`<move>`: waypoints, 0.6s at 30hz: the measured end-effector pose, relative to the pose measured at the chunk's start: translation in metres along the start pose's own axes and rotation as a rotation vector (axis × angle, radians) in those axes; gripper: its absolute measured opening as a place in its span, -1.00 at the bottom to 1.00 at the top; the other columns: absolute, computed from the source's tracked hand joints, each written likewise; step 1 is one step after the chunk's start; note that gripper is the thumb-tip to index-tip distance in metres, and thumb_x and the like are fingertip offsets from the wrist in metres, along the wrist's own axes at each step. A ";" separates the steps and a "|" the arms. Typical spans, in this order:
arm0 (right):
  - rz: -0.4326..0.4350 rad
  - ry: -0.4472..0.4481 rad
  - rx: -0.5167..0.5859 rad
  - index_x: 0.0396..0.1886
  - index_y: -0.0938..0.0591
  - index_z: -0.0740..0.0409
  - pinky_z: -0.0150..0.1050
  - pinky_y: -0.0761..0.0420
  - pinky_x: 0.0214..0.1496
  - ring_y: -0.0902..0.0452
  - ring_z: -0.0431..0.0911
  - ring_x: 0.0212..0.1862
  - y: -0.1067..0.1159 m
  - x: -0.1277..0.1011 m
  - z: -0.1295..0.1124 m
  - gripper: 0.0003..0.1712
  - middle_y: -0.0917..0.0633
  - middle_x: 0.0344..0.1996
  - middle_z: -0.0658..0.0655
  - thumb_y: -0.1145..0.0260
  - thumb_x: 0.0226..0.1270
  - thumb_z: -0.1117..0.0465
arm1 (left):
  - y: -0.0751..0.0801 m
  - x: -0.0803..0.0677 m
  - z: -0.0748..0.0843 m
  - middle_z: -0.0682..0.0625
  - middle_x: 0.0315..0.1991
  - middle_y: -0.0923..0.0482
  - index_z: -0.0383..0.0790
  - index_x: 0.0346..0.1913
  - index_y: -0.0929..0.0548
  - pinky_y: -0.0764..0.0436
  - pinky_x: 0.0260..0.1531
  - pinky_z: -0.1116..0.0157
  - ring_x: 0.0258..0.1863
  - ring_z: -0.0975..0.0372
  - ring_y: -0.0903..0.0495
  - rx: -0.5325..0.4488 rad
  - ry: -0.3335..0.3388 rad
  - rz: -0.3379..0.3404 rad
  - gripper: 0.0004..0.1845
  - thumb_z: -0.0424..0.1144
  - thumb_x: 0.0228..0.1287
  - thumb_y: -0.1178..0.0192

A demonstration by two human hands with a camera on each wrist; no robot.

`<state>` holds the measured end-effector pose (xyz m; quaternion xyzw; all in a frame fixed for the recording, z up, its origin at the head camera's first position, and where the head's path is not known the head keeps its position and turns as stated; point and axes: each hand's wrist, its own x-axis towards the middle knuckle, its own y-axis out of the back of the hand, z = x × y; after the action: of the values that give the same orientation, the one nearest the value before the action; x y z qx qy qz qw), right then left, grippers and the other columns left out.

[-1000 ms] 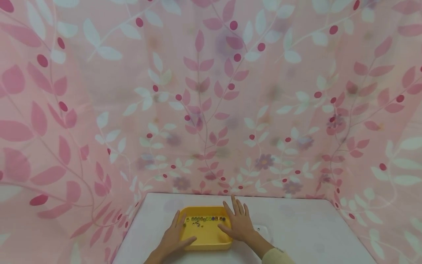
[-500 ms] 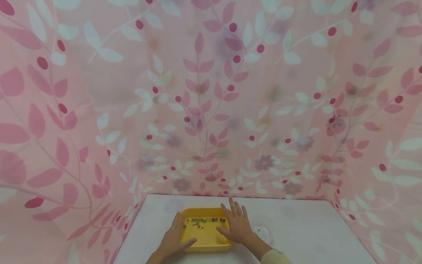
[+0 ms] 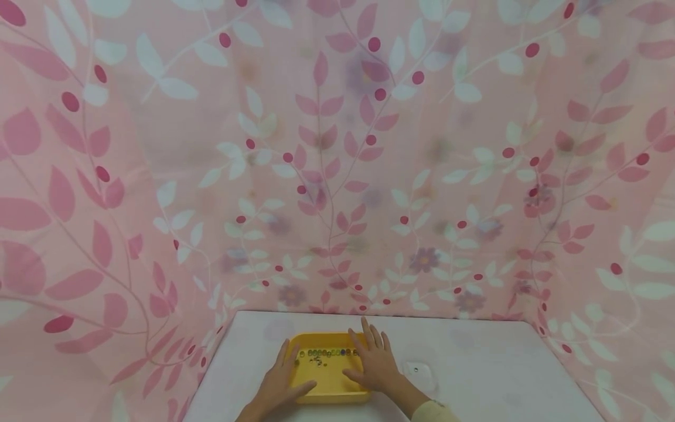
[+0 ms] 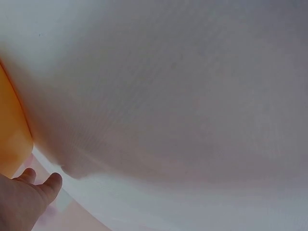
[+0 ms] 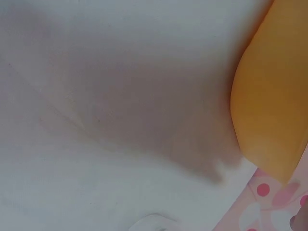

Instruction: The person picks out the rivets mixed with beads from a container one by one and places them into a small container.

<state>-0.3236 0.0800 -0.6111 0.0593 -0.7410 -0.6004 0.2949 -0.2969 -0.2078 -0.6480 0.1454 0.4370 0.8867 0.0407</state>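
A shallow yellow tray (image 3: 332,384) lies on the white table, with its orange-looking side also in the left wrist view (image 4: 12,125) and right wrist view (image 5: 269,96). Inside, a row of coloured glass-like beads (image 3: 333,353) runs along the far part. Several smaller shiny pieces (image 3: 319,361) sit loose just in front of that row, too small to identify. My left hand (image 3: 276,377) is at the tray's left side, fingers extended, thumb over the near-left corner. Over the right side spreads my right hand (image 3: 378,364), fingers straight and thumb pointing inward, covering the row's right end.
Right of the tray, a small clear or white dish (image 3: 425,378) lies on the white table (image 3: 490,369) with one tiny shiny piece in it. Pink leaf-patterned cloth (image 3: 337,176) hangs behind and along both sides of the table.
My right hand has shifted slightly left over the tray, hiding more of the bead row's right end and uncovering more of the dish. My left hand has hardly moved.
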 end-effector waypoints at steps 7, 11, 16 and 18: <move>0.044 0.027 -0.005 0.54 -0.22 -0.03 0.38 -0.23 0.33 -0.12 0.29 0.45 -0.006 0.001 0.000 0.05 0.02 0.56 0.35 -0.32 0.15 -0.38 | -0.001 0.001 0.000 -0.37 0.56 0.12 -0.18 0.55 -0.13 -0.60 -0.08 -0.20 0.09 -0.30 -0.54 0.018 0.012 -0.004 0.10 0.32 0.07 -0.34; 0.026 0.009 0.018 0.53 -0.22 -0.03 0.39 -0.21 0.35 -0.11 0.30 0.45 -0.008 0.001 -0.004 0.05 0.04 0.56 0.35 -0.35 0.13 -0.35 | -0.003 0.000 -0.001 -0.35 0.57 0.14 -0.17 0.56 -0.11 -0.60 -0.09 -0.21 0.07 -0.29 -0.55 0.009 0.019 -0.012 0.11 0.33 0.07 -0.33; -0.019 -0.006 0.045 0.54 -0.21 -0.03 0.38 -0.21 0.36 -0.12 0.30 0.45 -0.008 0.001 -0.009 0.08 0.06 0.57 0.34 -0.37 0.11 -0.36 | -0.004 0.001 -0.003 -0.37 0.56 0.14 -0.20 0.55 -0.11 -0.62 -0.13 -0.18 0.03 -0.25 -0.58 0.005 0.010 -0.012 0.11 0.31 0.09 -0.33; -0.027 -0.001 0.046 0.54 -0.21 -0.02 0.37 -0.23 0.36 -0.12 0.31 0.45 -0.008 0.002 -0.011 0.09 0.07 0.57 0.34 -0.38 0.10 -0.35 | -0.003 0.001 -0.003 -0.38 0.56 0.13 -0.21 0.55 -0.11 -0.62 -0.13 -0.18 0.04 -0.26 -0.58 0.009 0.005 -0.006 0.11 0.31 0.09 -0.33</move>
<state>-0.3218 0.0677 -0.6169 0.0758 -0.7539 -0.5871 0.2848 -0.2988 -0.2082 -0.6518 0.1422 0.4414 0.8850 0.0418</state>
